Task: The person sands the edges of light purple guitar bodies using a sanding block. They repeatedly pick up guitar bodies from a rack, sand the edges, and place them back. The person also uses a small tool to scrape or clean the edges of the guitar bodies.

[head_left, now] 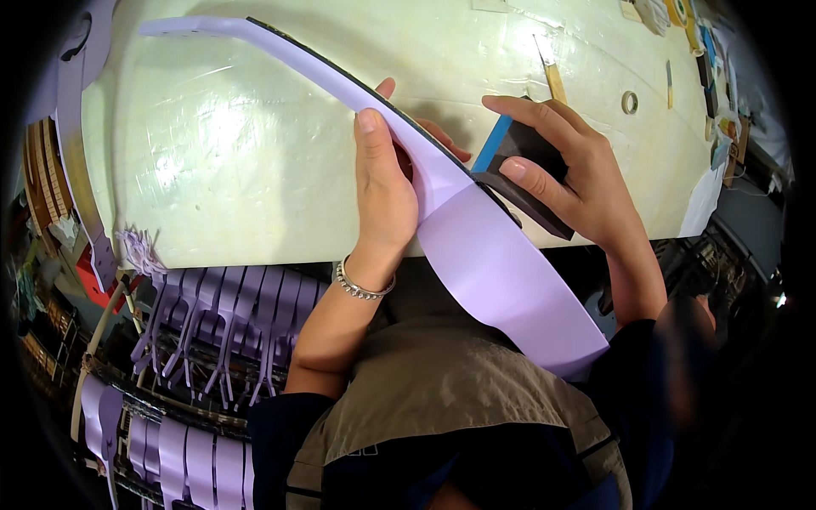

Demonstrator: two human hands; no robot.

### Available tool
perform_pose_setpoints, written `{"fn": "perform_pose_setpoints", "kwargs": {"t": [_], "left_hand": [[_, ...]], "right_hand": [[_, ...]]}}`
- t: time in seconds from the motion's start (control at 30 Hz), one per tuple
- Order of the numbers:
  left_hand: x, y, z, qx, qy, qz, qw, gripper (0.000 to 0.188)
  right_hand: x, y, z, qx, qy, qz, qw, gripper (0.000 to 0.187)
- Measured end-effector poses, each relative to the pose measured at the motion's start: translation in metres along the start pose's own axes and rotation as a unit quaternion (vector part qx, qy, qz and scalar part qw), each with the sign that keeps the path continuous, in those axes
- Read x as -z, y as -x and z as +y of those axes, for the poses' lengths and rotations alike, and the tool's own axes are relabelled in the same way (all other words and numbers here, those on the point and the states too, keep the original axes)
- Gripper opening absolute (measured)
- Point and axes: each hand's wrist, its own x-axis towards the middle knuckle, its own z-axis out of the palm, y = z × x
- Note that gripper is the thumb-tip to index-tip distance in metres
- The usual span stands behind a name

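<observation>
A lilac-painted guitar [501, 255] lies slantwise in front of me. Its headstock points to the far left, and its body rests against my apron at the near right. Along the neck's upper edge runs a dark fingerboard. My left hand [384, 183] wraps round the neck close to the body, thumb on the near side and fingertips showing beyond it. In my right hand [565, 161] is a dark block [535, 157] with a blue edge, like a sanding block, gripped between thumb and fingers. The block is right beside the fingerboard's body end; whether they touch I cannot tell.
Beneath the guitar is a pale, film-covered table [221, 187]. On it lie a wooden-handled tool [553, 81], a tape roll [629, 103] and a thin blade [669, 83]. Several lilac guitars hang on a rack [212, 314] at the near left. Another lilac neck [81, 178] stands at the left edge.
</observation>
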Motion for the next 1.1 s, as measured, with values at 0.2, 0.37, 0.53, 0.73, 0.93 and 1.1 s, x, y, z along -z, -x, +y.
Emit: {"fn": "perform_pose_setpoints", "kwargs": {"t": [0.2,0.37,0.53,0.73,0.93,1.1], "left_hand": [[-0.001,0.0,0.001,-0.002,0.003,-0.001,1.0,0.072],[0.0,-0.001,-0.002,-0.009,0.003,0.001,1.0,0.07],[0.004,-0.002,-0.002,-0.008,-0.031,0.011,0.999,0.068],[0.005,-0.004,-0.008,-0.029,-0.007,0.013,0.999,0.066],[0.01,-0.001,-0.005,0.002,-0.003,-0.004,1.0,0.065],[0.008,-0.006,-0.009,-0.044,-0.013,0.014,0.999,0.063]], "right_hand": [[-0.002,-0.001,-0.004,0.0,0.016,0.021,1.0,0.044],[-0.006,0.001,0.001,0.039,0.039,0.053,0.997,0.042],[-0.005,-0.011,-0.012,-0.018,0.039,0.017,0.999,0.042],[-0.009,-0.024,-0.018,-0.028,0.044,0.015,0.999,0.041],[-0.008,-0.022,-0.011,-0.01,0.034,0.003,0.999,0.038],[-0.021,-0.048,-0.018,0.012,0.017,0.059,0.998,0.039]]}}
